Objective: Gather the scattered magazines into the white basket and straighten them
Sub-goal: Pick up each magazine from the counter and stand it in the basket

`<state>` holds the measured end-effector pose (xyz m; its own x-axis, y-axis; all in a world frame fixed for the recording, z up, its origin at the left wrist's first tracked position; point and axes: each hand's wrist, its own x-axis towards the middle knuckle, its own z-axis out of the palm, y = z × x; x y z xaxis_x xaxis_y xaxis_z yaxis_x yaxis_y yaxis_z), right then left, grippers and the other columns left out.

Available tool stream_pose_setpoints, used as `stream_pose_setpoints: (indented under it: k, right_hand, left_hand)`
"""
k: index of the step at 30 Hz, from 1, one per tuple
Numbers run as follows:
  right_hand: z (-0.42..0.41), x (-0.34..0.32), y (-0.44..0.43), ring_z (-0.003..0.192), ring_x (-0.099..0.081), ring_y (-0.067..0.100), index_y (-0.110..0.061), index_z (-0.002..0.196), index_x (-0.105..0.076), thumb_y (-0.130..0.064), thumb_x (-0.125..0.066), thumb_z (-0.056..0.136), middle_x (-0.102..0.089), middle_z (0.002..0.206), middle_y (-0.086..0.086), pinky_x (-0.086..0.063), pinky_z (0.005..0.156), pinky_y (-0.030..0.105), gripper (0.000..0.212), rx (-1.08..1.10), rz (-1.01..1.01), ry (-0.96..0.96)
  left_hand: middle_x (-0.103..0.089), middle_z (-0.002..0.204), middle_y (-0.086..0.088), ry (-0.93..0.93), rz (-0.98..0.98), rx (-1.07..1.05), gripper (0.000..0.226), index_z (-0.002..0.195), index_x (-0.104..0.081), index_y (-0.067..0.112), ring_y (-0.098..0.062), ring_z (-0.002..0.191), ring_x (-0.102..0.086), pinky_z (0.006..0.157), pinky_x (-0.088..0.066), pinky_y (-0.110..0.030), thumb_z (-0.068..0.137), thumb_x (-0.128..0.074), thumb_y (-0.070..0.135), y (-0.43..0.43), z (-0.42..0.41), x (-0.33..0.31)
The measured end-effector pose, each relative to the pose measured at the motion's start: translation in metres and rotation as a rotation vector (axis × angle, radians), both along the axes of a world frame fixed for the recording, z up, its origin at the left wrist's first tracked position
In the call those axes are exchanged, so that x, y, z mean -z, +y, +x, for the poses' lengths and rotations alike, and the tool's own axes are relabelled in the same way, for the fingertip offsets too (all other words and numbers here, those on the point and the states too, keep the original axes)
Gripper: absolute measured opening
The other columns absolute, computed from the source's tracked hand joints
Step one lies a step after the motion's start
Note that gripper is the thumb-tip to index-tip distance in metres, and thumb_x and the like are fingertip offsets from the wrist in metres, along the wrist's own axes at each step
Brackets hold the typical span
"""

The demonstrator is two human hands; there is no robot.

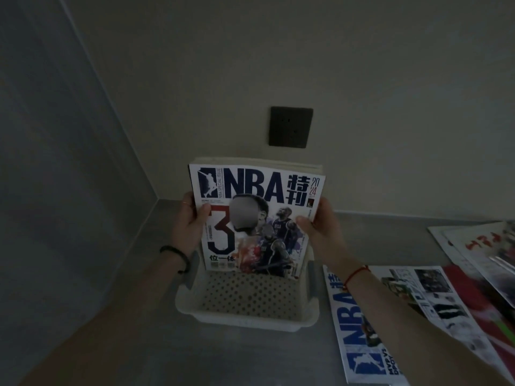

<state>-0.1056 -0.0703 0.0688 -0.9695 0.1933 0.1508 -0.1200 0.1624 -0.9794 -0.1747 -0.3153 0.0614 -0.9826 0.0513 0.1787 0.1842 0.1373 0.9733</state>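
A stack of NBA magazines [256, 190] stands upright in the white perforated basket [245, 305], at its far side near the wall. My left hand [188, 221] grips the stack's left edge, thumb on the front cover. The right edge is gripped by my right hand [317, 222], its thumb also on the cover. The stack's bottom edge sits inside the basket. Another NBA magazine [390, 324] lies flat on the grey counter to the right of the basket.
More magazines [485, 252] lie overlapping at the far right of the counter [139, 344]. A dark wall socket [289, 126] sits above the basket. Walls meet in a corner at the back left.
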Motion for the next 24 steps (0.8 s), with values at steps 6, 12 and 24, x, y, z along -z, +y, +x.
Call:
stream_pose_setpoints:
  k: [6, 12, 24]
  right_hand:
    - [-0.003, 0.010, -0.007, 0.099, -0.056, 0.005, -0.028, 0.119, -0.031, -0.003, -0.059, 0.085, -0.054, 0.109, -0.012, -0.052, 0.077, 0.014, 0.050, -0.054, 0.054, -0.028]
    - [-0.007, 0.017, -0.005, 0.101, -0.055, 0.010, -0.016, 0.127, -0.041, -0.008, -0.058, 0.087, -0.057, 0.114, -0.003, -0.046, 0.087, 0.023, 0.044, -0.029, 0.104, -0.135]
    - [-0.014, 0.038, 0.011, 0.076, -0.063, -0.006, -0.030, 0.090, -0.056, -0.004, -0.071, 0.076, -0.063, 0.088, -0.015, -0.053, 0.077, 0.024, 0.034, -0.086, 0.186, -0.275]
  left_hand:
    - [-0.057, 0.105, 0.018, -0.095, 0.002, 0.048, 0.036, 0.126, -0.033, 0.030, 0.005, 0.090, -0.062, 0.070, -0.052, -0.012, 0.092, -0.043, 0.028, 0.002, 0.001, 0.009]
    - [-0.056, 0.121, -0.002, -0.178, -0.084, 0.068, 0.039, 0.130, -0.036, 0.020, -0.018, 0.107, -0.055, 0.092, -0.044, -0.033, 0.093, -0.043, 0.029, -0.002, -0.001, 0.010]
    - [-0.055, 0.125, -0.010, -0.294, -0.188, 0.099, 0.042, 0.128, -0.040, 0.012, -0.023, 0.110, -0.053, 0.094, -0.043, -0.036, 0.089, -0.053, 0.021, -0.004, -0.011, 0.018]
